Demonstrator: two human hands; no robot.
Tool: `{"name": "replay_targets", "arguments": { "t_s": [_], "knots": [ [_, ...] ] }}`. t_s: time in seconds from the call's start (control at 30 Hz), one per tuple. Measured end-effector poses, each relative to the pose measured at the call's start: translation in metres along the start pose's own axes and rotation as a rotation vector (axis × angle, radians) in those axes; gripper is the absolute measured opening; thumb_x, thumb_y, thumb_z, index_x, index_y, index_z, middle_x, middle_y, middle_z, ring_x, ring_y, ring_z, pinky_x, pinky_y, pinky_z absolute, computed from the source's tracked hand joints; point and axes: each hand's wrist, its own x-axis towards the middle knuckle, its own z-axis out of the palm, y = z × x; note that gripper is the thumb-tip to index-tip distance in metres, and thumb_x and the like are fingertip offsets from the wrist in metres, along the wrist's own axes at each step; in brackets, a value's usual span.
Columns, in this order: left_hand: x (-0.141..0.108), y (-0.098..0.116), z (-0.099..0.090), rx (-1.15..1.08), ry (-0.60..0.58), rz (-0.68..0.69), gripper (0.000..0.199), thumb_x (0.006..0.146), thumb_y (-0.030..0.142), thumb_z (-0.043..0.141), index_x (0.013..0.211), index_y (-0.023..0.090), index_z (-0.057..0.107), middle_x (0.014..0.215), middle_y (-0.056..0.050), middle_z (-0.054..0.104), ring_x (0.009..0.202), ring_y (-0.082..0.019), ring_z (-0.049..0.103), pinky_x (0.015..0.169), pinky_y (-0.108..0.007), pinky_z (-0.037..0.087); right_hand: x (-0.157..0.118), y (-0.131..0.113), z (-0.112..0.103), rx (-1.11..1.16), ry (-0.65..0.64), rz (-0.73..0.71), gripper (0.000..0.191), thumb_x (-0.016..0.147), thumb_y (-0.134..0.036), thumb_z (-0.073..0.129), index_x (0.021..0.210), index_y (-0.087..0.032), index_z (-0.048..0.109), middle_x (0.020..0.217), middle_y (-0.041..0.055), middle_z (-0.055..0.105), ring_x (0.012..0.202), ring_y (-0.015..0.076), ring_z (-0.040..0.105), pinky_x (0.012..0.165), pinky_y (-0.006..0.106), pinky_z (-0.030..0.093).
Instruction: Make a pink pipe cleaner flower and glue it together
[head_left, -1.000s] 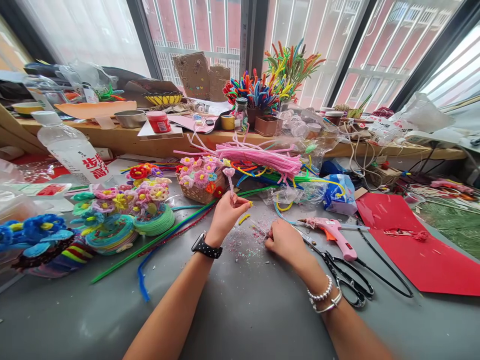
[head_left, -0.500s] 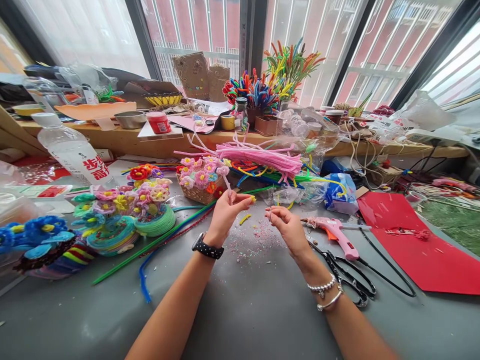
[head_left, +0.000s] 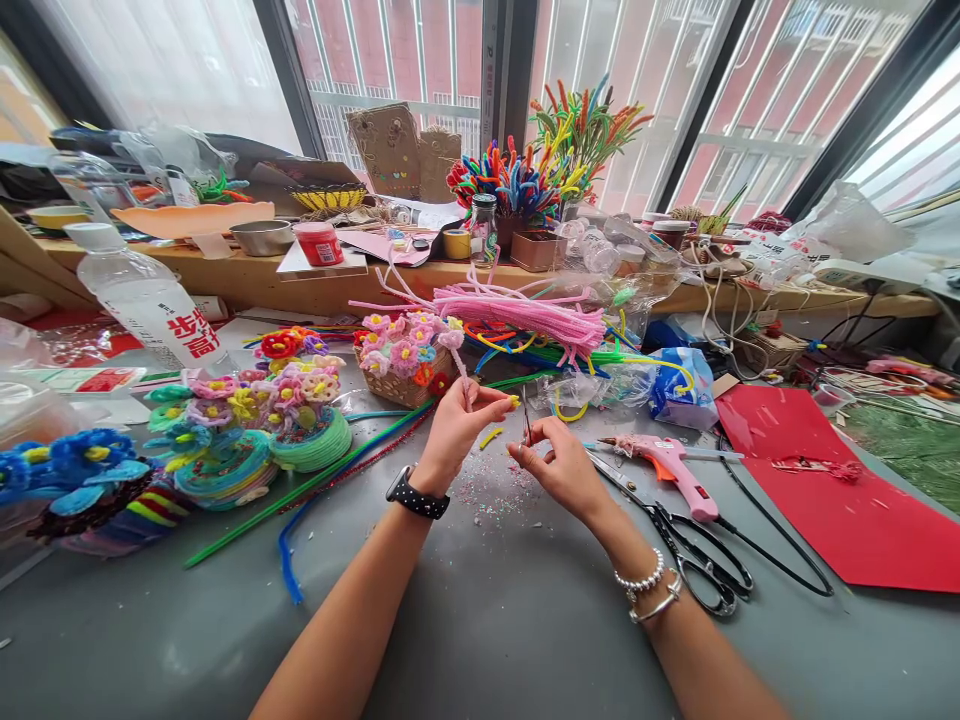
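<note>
My left hand (head_left: 457, 435) is closed around a pale pink pipe cleaner (head_left: 460, 372) that rises past its fingers. A small yellow tuft (head_left: 514, 402) shows at the fingertips of the same hand. Just to the right, my right hand (head_left: 559, 465) pinches a slim metal tool (head_left: 526, 420) with dark, pointed tips facing up. Whether it is tweezers or small scissors is unclear. Its tips stand beside the yellow tuft; contact cannot be made out. Beneath the hands lie a short yellow pipe cleaner piece (head_left: 491, 438) and scattered coloured fuzz (head_left: 502, 495).
Large black-handled scissors (head_left: 694, 555) and a pink glue gun (head_left: 679, 470) lie right of my right hand. A flower basket (head_left: 397, 385), a pink pipe cleaner bundle (head_left: 517, 315) and a red sheet (head_left: 840, 500) surround the work area. A bottle (head_left: 150, 310) stands left.
My right hand has moved left, bringing the metal tool close to the yellow tuft at my left fingertips. My left hand has barely shifted. More of the large scissors shows.
</note>
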Motion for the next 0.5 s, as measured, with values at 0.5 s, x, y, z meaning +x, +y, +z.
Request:
{"name": "replay_targets", "arguments": {
  "t_s": [0.5],
  "knots": [
    [0.0003, 0.0001, -0.0004, -0.012, -0.004, -0.005, 0.04, 0.058, 0.022, 0.067, 0.063, 0.02, 0.028, 0.07, 0.001, 0.062, 0.069, -0.014, 0.06, 0.062, -0.026, 0.046, 0.0003, 0.0029, -0.0051, -0.229, 0.039, -0.068, 0.035, 0.07, -0.054, 0.05, 0.066, -0.02, 0.048, 0.069, 0.0017, 0.051, 0.066, 0.0147, 0.049, 0.056, 0.025, 0.038]
  ]
}}
